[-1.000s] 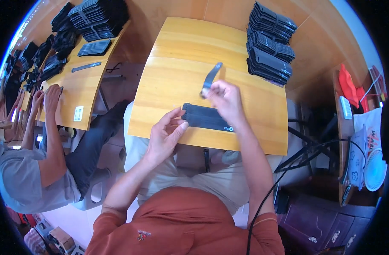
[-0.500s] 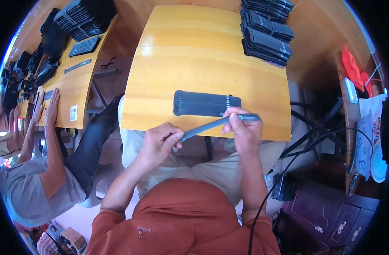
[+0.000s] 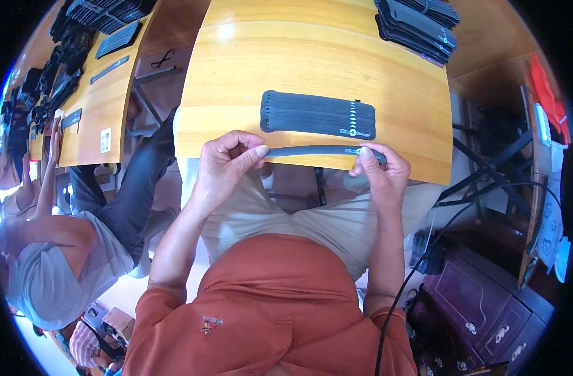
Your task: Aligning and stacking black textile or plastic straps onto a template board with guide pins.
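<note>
A dark grey strap (image 3: 311, 150) with small light lettering is stretched level between my two hands, just over the near edge of the table. My left hand (image 3: 231, 161) pinches one end between thumb and fingers. At the other end, my right hand (image 3: 385, 169) grips it close to the lettering, thumb on top. Right beyond the held strap lies a flat row of similar straps (image 3: 308, 114), side by side on the wood, their printed ends to the right.
The yellow wooden table (image 3: 311, 50) carries piled strap bundles (image 3: 418, 28) at its far right. On the left, a co-worker (image 3: 67, 250) sits at another table (image 3: 101, 113) with more straps. A black cable (image 3: 418, 263) runs along my right side, near a dark cabinet (image 3: 480, 307).
The held strap has gone from slanted to nearly level. My right hand has shifted right and slightly up, and the left has risen too. My view has tilted, so the tables sit differently.
</note>
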{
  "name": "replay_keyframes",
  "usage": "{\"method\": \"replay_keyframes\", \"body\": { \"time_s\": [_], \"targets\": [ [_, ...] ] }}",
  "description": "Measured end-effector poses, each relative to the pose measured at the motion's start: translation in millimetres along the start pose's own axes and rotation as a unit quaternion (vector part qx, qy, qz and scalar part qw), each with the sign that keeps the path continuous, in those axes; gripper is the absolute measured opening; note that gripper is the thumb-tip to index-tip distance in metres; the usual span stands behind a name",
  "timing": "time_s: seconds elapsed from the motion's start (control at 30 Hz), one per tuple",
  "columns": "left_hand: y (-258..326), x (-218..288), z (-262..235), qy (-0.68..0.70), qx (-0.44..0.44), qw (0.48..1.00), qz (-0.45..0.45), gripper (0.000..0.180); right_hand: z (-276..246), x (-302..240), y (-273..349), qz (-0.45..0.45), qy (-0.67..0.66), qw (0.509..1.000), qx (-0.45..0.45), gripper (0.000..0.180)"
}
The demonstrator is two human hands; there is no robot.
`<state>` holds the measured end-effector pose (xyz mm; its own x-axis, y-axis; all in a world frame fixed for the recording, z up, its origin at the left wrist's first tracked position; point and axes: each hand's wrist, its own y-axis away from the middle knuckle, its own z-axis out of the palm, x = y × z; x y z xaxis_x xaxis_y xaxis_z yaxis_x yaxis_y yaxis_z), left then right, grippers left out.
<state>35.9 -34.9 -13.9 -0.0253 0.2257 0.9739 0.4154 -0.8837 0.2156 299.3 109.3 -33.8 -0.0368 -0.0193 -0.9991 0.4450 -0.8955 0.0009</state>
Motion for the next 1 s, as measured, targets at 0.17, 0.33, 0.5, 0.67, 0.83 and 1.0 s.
{"method": "replay_keyframes", "body": {
  "time_s": [0.17,0.33,0.5,0.67,0.83,1.0],
  "targets": [
    [1.2,-6.4,-4.5,0.057,-0.038,0.997,0.043,0.013,3.4,-7.3,3.6,0.036,-0.040,0.998,0.017,0.021],
    [-2.9,-4.9,-0.8,0.024,-0.015,0.999,0.022,0.012,-2.1,-7.7,5.9,-0.019,0.044,0.998,0.030,0.020],
    [-9.3,0.3,4.8,-0.036,0.033,0.999,0.000,0.012,-2.6,-7.9,1.6,-0.009,0.071,0.995,0.068,0.020],
    [-20.1,0.4,3.5,-0.059,0.049,0.997,-0.024,0.015,-5.2,-3.2,-1.9,0.019,0.046,0.997,0.059,0.021],
    [-22.6,4.0,4.6,-0.043,0.052,0.997,-0.040,0.018,-6.5,4.2,-3.9,-0.037,0.105,0.991,0.075,0.023],
    [-27.3,5.9,7.0,-0.085,0.056,0.994,-0.046,0.018,-5.3,7.4,-5.0,-0.034,0.114,0.987,0.110,0.021]
  ]
}}
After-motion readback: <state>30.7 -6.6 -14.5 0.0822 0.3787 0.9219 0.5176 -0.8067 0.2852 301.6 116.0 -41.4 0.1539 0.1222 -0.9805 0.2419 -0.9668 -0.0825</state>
